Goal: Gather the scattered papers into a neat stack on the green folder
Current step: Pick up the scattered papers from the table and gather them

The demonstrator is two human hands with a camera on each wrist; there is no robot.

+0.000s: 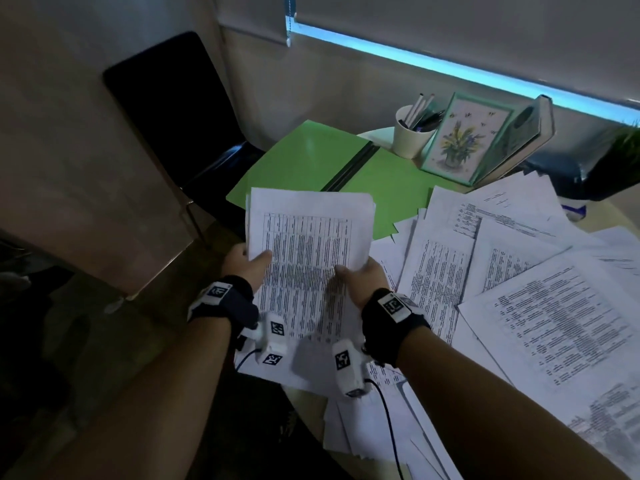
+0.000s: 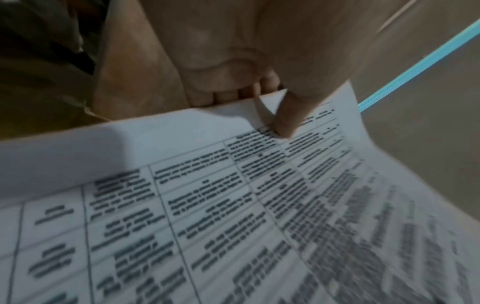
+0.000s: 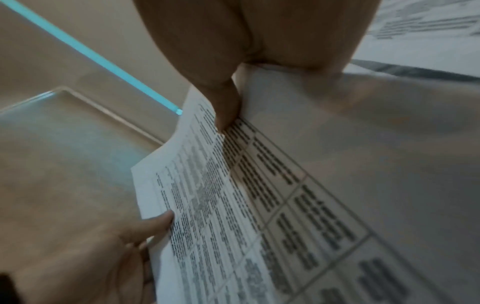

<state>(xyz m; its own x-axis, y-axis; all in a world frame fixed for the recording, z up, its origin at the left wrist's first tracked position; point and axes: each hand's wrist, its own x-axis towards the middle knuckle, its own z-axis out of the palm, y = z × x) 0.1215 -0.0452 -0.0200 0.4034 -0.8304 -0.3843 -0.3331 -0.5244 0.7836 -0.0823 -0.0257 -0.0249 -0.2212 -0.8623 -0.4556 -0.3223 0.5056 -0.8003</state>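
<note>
I hold a bundle of printed sheets point(image 1: 308, 244) upright in the air, just in front of the open green folder point(image 1: 311, 161). My left hand point(image 1: 247, 261) pinches its left edge, thumb on the printed face and fingers behind. My right hand point(image 1: 360, 275) grips the right edge the same way. In the left wrist view the thumb point(image 2: 285, 121) presses the table-printed page point(image 2: 233, 205). In the right wrist view the bundle point(image 3: 259, 205) bends between my right thumb point(image 3: 228, 111) and the left hand point(image 3: 145, 228). Many loose papers point(image 1: 519, 289) lie spread over the table to the right.
Behind the folder stand a white cup of pens point(image 1: 412, 133), a framed flower picture point(image 1: 464, 140) and a leaning book point(image 1: 523, 140). A black chair point(image 1: 180, 109) stands off the table's left edge. More sheets point(image 1: 381, 427) overhang the near edge.
</note>
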